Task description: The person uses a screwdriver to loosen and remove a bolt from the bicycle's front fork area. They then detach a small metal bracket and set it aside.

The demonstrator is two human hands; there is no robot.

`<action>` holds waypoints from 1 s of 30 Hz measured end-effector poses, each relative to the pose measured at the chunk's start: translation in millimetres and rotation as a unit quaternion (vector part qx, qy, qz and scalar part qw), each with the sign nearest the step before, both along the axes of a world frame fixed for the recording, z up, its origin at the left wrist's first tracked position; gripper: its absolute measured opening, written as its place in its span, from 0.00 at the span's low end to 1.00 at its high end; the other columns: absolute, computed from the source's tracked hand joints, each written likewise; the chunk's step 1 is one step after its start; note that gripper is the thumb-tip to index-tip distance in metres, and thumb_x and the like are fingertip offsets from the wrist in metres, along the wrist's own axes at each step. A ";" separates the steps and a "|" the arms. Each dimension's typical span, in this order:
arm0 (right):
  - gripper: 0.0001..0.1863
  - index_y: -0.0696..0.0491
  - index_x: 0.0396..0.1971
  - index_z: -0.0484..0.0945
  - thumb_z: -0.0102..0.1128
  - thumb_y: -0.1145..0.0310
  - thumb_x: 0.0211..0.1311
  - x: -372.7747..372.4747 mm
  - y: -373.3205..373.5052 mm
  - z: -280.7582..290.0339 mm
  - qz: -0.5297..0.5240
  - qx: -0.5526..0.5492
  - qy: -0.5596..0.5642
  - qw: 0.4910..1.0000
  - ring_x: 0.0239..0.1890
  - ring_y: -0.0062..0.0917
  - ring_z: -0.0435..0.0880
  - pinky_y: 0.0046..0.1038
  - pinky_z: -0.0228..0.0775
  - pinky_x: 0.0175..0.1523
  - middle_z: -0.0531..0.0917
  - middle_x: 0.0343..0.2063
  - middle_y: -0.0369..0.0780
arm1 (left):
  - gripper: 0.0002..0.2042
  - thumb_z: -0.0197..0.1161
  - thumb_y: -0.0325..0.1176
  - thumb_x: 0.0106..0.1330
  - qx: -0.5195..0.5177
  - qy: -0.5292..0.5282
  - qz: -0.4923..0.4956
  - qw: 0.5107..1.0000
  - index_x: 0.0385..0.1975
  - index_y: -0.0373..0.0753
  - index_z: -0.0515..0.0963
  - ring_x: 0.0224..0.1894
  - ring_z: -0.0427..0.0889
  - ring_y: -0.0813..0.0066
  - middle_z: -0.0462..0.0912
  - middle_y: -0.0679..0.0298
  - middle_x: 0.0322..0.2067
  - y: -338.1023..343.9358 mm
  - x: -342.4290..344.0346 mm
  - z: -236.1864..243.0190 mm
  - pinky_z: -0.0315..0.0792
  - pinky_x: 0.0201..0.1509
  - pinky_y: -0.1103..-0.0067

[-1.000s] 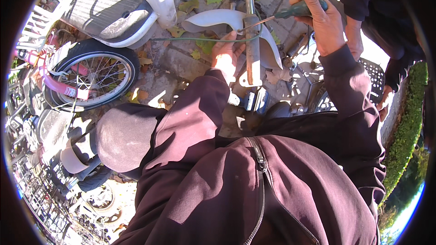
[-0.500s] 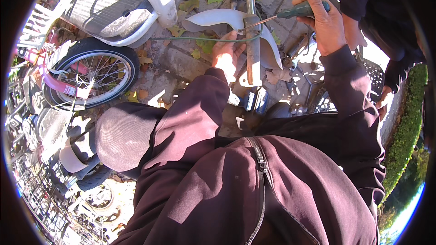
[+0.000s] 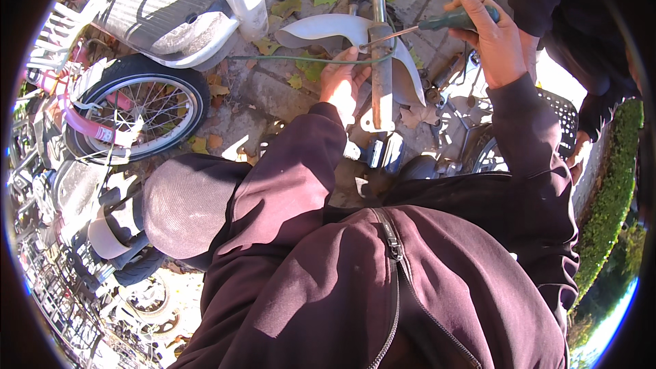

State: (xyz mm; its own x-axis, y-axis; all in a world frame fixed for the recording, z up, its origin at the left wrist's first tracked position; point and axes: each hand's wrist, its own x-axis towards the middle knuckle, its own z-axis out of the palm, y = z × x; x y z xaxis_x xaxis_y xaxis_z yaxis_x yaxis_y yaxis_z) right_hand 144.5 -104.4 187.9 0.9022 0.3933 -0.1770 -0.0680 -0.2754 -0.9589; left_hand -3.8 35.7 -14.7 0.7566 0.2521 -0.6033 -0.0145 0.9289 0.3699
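My right hand [image 3: 495, 37] grips the green handle of a screwdriver [image 3: 447, 20]. Its thin shaft runs left, and the tip meets a rusty metal bicycle post [image 3: 381, 61]. My left hand [image 3: 342, 82] is closed around a thin green cable [image 3: 301, 60] just left of that post, beside a white mudguard [image 3: 328, 27]. My dark maroon sleeves and zipped jacket fill the lower half of the view.
A small bicycle wheel [image 3: 140, 113] with a pink frame lies at left on leaf-strewn paving. A white scooter body [image 3: 184, 0] stands top left. A grey saddle [image 3: 184, 201] is near my left elbow. Another person in dark clothes [image 3: 567, 20] is at top right. A wire basket [image 3: 560, 116] and a hedge [image 3: 615, 191] sit at right.
My right hand has shifted the screwdriver slightly; its tip stays at the post. My left hand has barely moved on the cable.
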 end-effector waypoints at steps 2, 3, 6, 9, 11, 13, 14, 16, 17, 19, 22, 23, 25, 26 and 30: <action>0.20 0.53 0.34 0.79 0.63 0.48 0.64 -4.1 -4.0 18.0 0.078 -0.170 -0.046 0.981 0.26 0.14 0.79 0.17 0.70 0.31 0.82 0.24 0.35 | 0.11 0.66 0.32 0.66 -0.001 0.002 0.002 1.000 0.44 0.37 0.77 0.40 0.84 0.65 0.82 0.58 0.39 -0.6 0.3 -1.3 0.81 0.42 0.74; 0.20 0.53 0.33 0.79 0.64 0.49 0.64 -6.0 -5.2 25.6 0.100 -0.264 -0.077 0.956 0.23 0.13 0.78 0.16 0.68 0.28 0.81 0.21 0.35 | 0.11 0.66 0.32 0.66 0.002 0.006 0.005 1.000 0.44 0.37 0.77 0.40 0.84 0.65 0.82 0.58 0.39 -0.8 0.7 -1.8 0.81 0.42 0.74; 0.18 0.53 0.30 0.78 0.64 0.51 0.63 -17.3 -6.4 31.1 0.076 -0.194 0.008 0.978 0.11 0.12 0.70 0.15 0.58 0.17 0.75 0.14 0.34 | 0.11 0.65 0.34 0.67 0.018 0.003 0.006 1.000 0.44 0.37 0.77 0.40 0.84 0.64 0.82 0.57 0.39 -1.7 1.0 -1.0 0.81 0.43 0.72; 0.20 0.55 0.32 0.77 0.60 0.49 0.64 -12.2 -6.9 36.2 0.066 -0.203 0.089 0.973 0.07 0.15 0.68 0.18 0.58 0.13 0.74 0.14 0.35 | 0.12 0.63 0.32 0.68 -0.014 -0.014 0.008 1.000 0.48 0.36 0.75 0.41 0.83 0.64 0.82 0.56 0.40 -4.3 -0.4 4.4 0.81 0.44 0.71; 0.25 0.59 0.39 0.77 0.59 0.48 0.63 1.8 -4.9 44.8 0.073 -0.289 0.141 0.944 0.08 0.16 0.69 0.20 0.61 0.12 0.74 0.13 0.37 | 0.13 0.60 0.30 0.68 -0.018 -0.038 0.002 0.999 0.51 0.35 0.74 0.42 0.83 0.64 0.82 0.56 0.42 -10.8 -2.8 9.8 0.80 0.45 0.70; 0.22 0.54 0.27 0.74 0.54 0.47 0.67 11.9 0.2 53.5 0.148 -0.337 0.134 0.920 0.06 0.14 0.66 0.18 0.57 0.11 0.72 0.12 0.34 | 0.16 0.59 0.27 0.67 0.015 -0.050 -0.024 0.998 0.53 0.35 0.72 0.41 0.83 0.68 0.81 0.58 0.41 -18.4 -2.1 14.6 0.80 0.44 0.72; 0.23 0.54 0.26 0.74 0.54 0.47 0.67 17.9 5.7 59.0 0.180 -0.377 0.130 0.899 0.06 0.14 0.65 0.18 0.57 0.11 0.71 0.12 0.34 | 0.17 0.59 0.26 0.66 0.051 -0.047 -0.048 0.996 0.54 0.36 0.72 0.39 0.83 0.72 0.81 0.61 0.40 -22.2 -1.7 16.5 0.79 0.43 0.75; 0.26 0.54 0.25 0.74 0.52 0.43 0.66 23.3 19.7 66.3 0.244 -0.431 0.107 0.862 0.05 0.14 0.61 0.18 0.51 0.10 0.70 0.12 0.32 | 0.22 0.62 0.26 0.64 0.148 -0.031 -0.086 0.985 0.58 0.38 0.67 0.33 0.82 0.77 0.80 0.64 0.37 -30.8 2.2 19.1 0.78 0.38 0.79; 0.26 0.54 0.25 0.74 0.52 0.43 0.67 24.6 27.2 69.5 0.253 -0.443 0.118 0.852 0.05 0.13 0.59 0.18 0.49 0.10 0.69 0.12 0.31 | 0.23 0.63 0.26 0.63 0.135 -0.023 -0.099 0.986 0.58 0.38 0.66 0.31 0.81 0.76 0.79 0.64 0.37 -32.8 2.0 19.2 0.78 0.38 0.78; 0.26 0.53 0.25 0.75 0.51 0.43 0.67 29.0 41.5 75.4 0.283 -0.448 0.131 0.838 0.06 0.12 0.56 0.18 0.44 0.10 0.67 0.12 0.30 | 0.26 0.66 0.26 0.62 0.104 -0.019 -0.123 0.987 0.59 0.38 0.63 0.29 0.80 0.74 0.78 0.63 0.36 -35.9 0.6 18.9 0.78 0.37 0.77; 0.23 0.53 0.30 0.77 0.52 0.45 0.68 28.8 48.2 75.0 0.269 -0.469 0.248 0.804 0.07 0.09 0.52 0.17 0.39 0.12 0.65 0.12 0.29 | 0.25 0.66 0.25 0.62 0.059 -0.027 -0.195 0.979 0.57 0.37 0.63 0.28 0.79 0.72 0.77 0.61 0.33 -32.7 -0.7 16.1 0.78 0.35 0.76; 0.23 0.53 0.31 0.77 0.53 0.45 0.69 30.3 48.8 72.9 0.262 -0.467 0.298 0.791 0.07 0.09 0.52 0.17 0.40 0.12 0.65 0.12 0.29 | 0.24 0.66 0.25 0.62 0.049 -0.027 -0.222 0.973 0.56 0.37 0.64 0.28 0.79 0.72 0.77 0.61 0.32 -30.1 -1.0 15.5 0.78 0.34 0.75; 0.26 0.58 0.38 0.78 0.57 0.46 0.66 34.3 47.3 68.2 0.246 -0.426 0.360 0.792 0.07 0.09 0.56 0.16 0.41 0.12 0.69 0.15 0.30 | 0.20 0.66 0.26 0.60 0.059 -0.015 -0.243 0.968 0.49 0.33 0.66 0.26 0.80 0.70 0.77 0.60 0.29 -27.0 0.7 15.6 0.77 0.29 0.74; 0.26 0.58 0.38 0.78 0.57 0.46 0.66 36.3 46.5 65.4 0.240 -0.416 0.376 0.792 0.07 0.08 0.56 0.16 0.41 0.12 0.70 0.15 0.30 | 0.18 0.66 0.26 0.59 0.067 -0.008 -0.254 0.965 0.46 0.32 0.67 0.24 0.80 0.70 0.77 0.59 0.27 -26.2 2.1 16.2 0.77 0.27 0.74; 0.24 0.58 0.39 0.78 0.58 0.48 0.65 42.2 49.6 59.3 0.221 -0.420 0.425 0.771 0.06 0.08 0.55 0.16 0.40 0.12 0.71 0.14 0.29 | 0.20 0.63 0.26 0.56 0.113 0.015 -0.270 0.956 0.48 0.29 0.66 0.19 0.75 0.73 0.74 0.60 0.22 -27.8 6.7 21.4 0.71 0.20 0.75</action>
